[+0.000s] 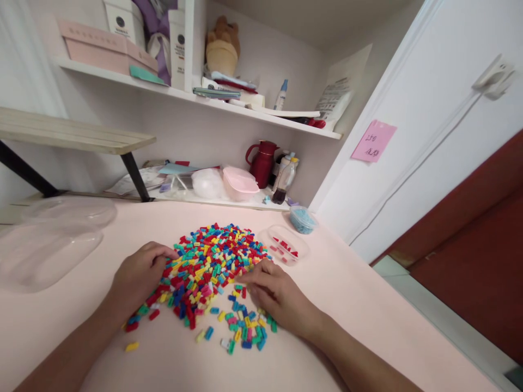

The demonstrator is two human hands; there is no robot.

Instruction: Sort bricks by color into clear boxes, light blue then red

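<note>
A heap of small plastic building bricks (212, 256) in red, blue, green, yellow and other colours lies on the pink tabletop. My left hand (141, 275) rests against the heap's left edge, its index finger stretched over the bricks and the other fingers loosely bent and partly hidden. On the right side, my right hand (278, 291) reaches in palm down, fingers apart, with the fingertips at the bricks. No brick shows in either hand. Looser bricks (245, 326) are scattered in front, between my hands. Beyond my right hand, a clear plastic tub (300, 256) holds several red bricks.
A round tub of light blue pieces (303, 219) stands at the table's back right. Clear empty containers (53, 261) lie at the left, near a small wooden stand (77, 130). On the shelf behind are a pink box (240, 184), a red jug (263, 163) and bottles.
</note>
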